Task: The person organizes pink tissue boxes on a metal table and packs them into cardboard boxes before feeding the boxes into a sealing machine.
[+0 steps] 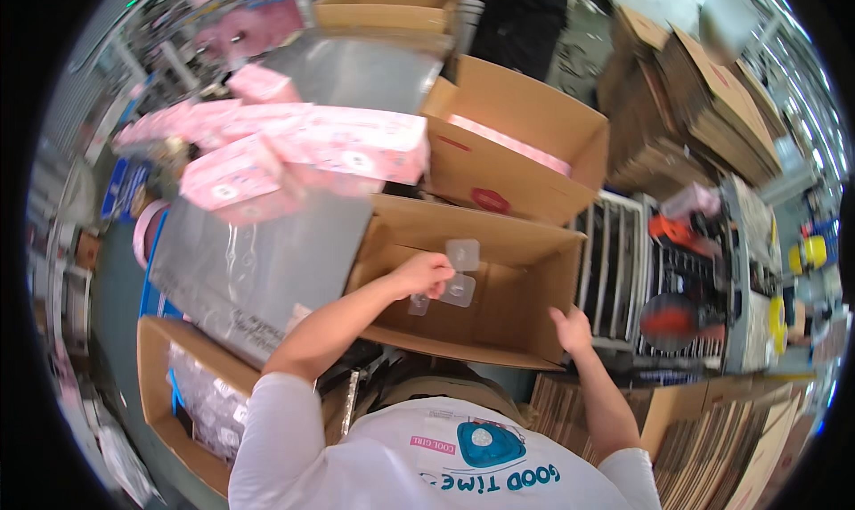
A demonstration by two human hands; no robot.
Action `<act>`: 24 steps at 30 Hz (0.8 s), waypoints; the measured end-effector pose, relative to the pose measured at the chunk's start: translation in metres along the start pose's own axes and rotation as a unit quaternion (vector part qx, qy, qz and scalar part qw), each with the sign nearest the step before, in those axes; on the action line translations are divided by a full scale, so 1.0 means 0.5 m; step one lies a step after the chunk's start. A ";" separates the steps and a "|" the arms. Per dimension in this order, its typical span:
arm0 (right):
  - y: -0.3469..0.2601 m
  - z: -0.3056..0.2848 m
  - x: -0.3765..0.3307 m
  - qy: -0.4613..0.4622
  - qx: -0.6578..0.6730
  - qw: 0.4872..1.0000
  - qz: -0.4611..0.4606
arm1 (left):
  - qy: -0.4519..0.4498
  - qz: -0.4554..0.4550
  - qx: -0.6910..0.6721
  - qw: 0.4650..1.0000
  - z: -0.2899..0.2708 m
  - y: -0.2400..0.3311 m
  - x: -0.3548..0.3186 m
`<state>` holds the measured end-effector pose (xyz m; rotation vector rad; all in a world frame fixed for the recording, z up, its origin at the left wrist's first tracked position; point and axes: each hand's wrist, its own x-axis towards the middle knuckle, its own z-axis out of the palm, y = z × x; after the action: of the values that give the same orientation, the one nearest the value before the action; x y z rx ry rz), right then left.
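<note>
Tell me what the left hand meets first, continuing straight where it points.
Beyond the clear plastic pieces it holds, the left hand would probably meet the far wall of the open box, though depth is unclear.

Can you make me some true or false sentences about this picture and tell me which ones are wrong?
1. Clear plastic pieces show by the left hand. True.
2. The right hand is up by the pink packages. False: it is at the right edge of the nearest open cardboard box.
3. The box just beyond has something pink inside. True.
4. The person's shirt is all black. False: it is white, with a print on the front.
</note>
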<state>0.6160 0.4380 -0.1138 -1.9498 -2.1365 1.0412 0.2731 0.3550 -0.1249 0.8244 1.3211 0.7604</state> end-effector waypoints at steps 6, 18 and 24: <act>0.008 -0.034 0.010 0.051 0.064 0.991 -0.105 | 0.063 0.056 0.433 0.898 0.161 -0.089 0.195; -0.808 0.104 0.331 -0.044 -0.244 0.826 -0.506 | 0.658 -0.059 0.276 0.699 -0.183 -0.041 -0.744; -0.923 -0.021 0.401 -0.093 -0.173 0.828 -0.525 | 0.416 -0.504 0.389 0.650 -0.242 -0.198 -1.041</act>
<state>0.1864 0.6385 0.0543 -0.4152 -2.9867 0.6192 0.1012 -0.1308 0.0479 0.1538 2.6725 -0.5123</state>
